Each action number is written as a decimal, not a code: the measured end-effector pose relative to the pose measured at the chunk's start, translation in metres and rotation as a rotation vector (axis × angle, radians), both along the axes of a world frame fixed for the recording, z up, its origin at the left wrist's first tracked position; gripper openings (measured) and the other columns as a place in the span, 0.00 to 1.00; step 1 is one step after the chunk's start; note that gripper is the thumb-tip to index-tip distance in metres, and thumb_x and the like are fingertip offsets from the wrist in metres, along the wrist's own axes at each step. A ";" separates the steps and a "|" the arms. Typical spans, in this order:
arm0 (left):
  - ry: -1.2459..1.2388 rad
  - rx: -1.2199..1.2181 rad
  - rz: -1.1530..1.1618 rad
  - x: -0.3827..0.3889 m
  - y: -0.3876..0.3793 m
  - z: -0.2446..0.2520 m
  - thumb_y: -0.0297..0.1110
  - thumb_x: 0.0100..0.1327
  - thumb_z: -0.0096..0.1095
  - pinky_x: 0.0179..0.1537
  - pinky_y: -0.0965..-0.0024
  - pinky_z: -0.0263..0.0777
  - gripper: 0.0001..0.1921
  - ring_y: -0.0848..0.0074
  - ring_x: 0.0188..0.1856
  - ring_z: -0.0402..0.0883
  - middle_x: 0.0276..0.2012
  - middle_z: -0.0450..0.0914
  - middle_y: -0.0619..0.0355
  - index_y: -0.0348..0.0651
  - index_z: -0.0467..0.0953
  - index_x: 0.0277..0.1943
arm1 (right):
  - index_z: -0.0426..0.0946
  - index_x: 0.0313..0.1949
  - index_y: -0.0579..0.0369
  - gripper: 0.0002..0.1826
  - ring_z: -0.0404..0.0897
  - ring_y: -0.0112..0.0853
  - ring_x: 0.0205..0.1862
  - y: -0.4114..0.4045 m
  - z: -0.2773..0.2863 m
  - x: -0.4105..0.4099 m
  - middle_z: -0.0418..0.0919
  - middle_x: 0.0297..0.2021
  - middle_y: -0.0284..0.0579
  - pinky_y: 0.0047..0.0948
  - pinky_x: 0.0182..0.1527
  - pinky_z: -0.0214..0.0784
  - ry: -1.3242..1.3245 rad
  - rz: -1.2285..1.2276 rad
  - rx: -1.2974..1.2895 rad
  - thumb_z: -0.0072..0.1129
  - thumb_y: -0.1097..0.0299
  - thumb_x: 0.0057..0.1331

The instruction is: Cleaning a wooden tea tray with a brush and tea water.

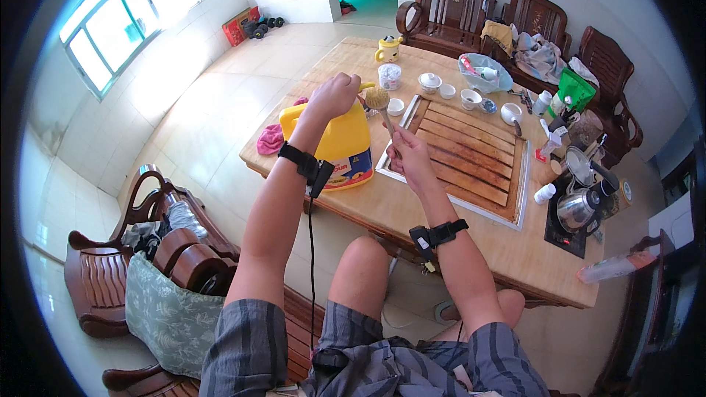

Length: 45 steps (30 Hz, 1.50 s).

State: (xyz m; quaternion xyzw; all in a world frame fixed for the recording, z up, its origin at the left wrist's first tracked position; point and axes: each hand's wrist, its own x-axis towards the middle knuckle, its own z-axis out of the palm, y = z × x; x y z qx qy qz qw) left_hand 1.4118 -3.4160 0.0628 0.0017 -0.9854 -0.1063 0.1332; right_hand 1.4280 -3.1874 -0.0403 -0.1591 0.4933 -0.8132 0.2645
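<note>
My left hand (333,94) is curled at the top of a yellow plastic jug (342,135), which bears a printed label. A small yellow part (366,86) sticks out from its fingertips; whether that joins the jug cannot be seen. My right hand (409,150) grips the handle of a round-headed brush (378,98), tilted with its pale bristles up. The bristles are right beside the yellow part, perhaps touching it. A pink cloth (270,139) lies left of the jug on the wooden table (309,82).
A slatted tea tray (469,149) is set into the table. Beyond it stand white cups, a lidded bowl (429,82) and a yellow mug (389,49). A steel kettle (576,209), bottles and a green pouch (575,91) crowd the right side. Wooden chairs (455,8) stand behind.
</note>
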 end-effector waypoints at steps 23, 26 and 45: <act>-0.534 0.402 -0.855 0.072 0.317 -0.187 0.42 0.67 0.55 0.39 0.51 0.75 0.21 0.48 0.31 0.83 0.29 0.82 0.36 0.30 0.82 0.30 | 0.79 0.59 0.49 0.17 0.67 0.24 0.15 0.283 -0.092 -0.022 0.70 0.19 0.34 0.25 0.18 0.57 0.402 -0.655 0.942 0.48 0.64 0.77; -0.726 0.646 -0.970 0.095 0.337 -0.218 0.41 0.65 0.56 0.41 0.48 0.75 0.19 0.43 0.34 0.82 0.30 0.82 0.35 0.30 0.82 0.30 | 0.82 0.55 0.49 0.15 0.81 0.44 0.24 0.256 -0.095 -0.028 0.82 0.25 0.52 0.41 0.27 0.71 0.802 -0.727 1.323 0.50 0.65 0.74; -0.577 0.368 -1.224 0.170 0.359 -0.231 0.33 0.60 0.59 0.34 0.55 0.81 0.10 0.57 0.37 0.88 0.37 0.88 0.50 0.46 0.88 0.37 | 0.81 0.56 0.49 0.17 0.80 0.48 0.23 0.187 -0.068 -0.027 0.77 0.23 0.61 0.47 0.27 0.70 0.472 -0.495 1.721 0.52 0.67 0.71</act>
